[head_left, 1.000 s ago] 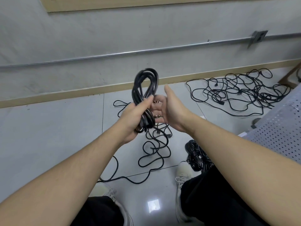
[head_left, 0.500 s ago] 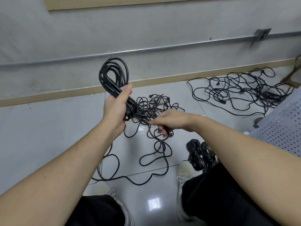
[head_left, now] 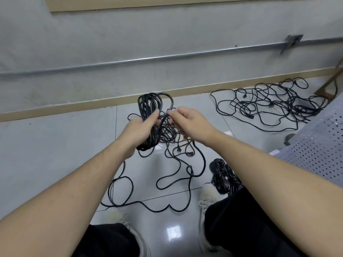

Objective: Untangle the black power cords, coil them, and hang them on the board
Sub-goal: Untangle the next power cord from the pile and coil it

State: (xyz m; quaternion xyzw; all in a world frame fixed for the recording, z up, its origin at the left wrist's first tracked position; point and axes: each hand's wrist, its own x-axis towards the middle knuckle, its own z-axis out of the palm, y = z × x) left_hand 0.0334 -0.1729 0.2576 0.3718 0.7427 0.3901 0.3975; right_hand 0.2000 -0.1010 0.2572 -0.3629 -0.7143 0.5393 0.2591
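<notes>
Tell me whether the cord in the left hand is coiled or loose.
Mostly coiled: the left hand grips a bundle of loops; its tail trails to the floor.

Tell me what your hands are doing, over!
Left hand grips coil. Right hand pinches cord. Tangle on floor underneath.

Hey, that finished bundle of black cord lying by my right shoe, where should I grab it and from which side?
Probably take the coiled black cord bundle round its pinched middle, coming from above. Its strands gather tightest there while the loops fan out at both ends, so one grip likely catches every turn. The white right shoe crowds its near end.
</notes>
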